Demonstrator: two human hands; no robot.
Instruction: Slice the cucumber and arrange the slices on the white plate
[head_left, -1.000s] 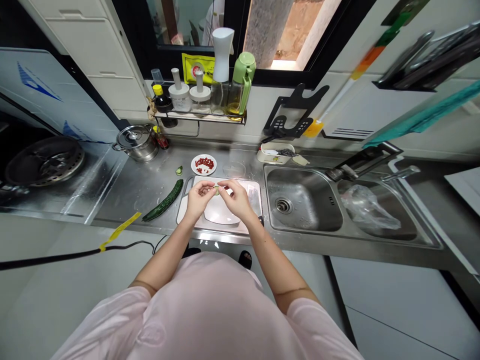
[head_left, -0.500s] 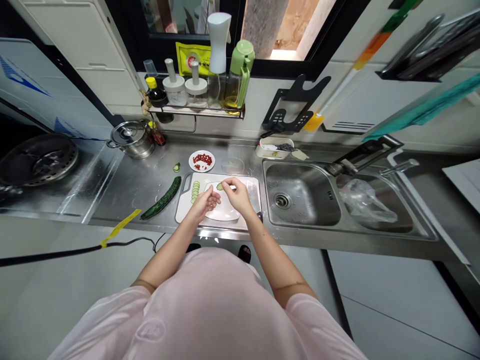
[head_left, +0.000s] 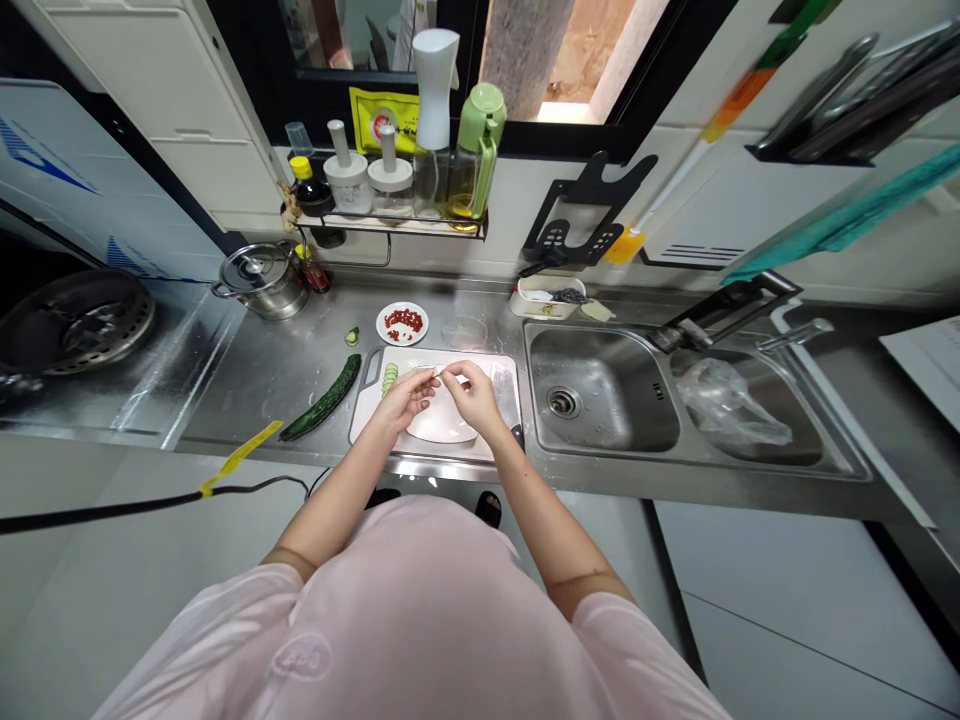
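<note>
Between the hands, live: right hand (head_left: 474, 396) pinching a cucumber slice (head_left: 436, 372) | left hand (head_left: 409, 397) half-open, curled just beside it | below both, white plate (head_left: 444, 425) on cutting board (head_left: 504, 368)

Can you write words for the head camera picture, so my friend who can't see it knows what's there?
A right hand pinches a small pale green cucumber piece, with the left hand close beside it, above a white plastic cutting board. A row of round cucumber slices sits on the board, and a long dark green cucumber lies beside it on the shiny steel counter.
</note>
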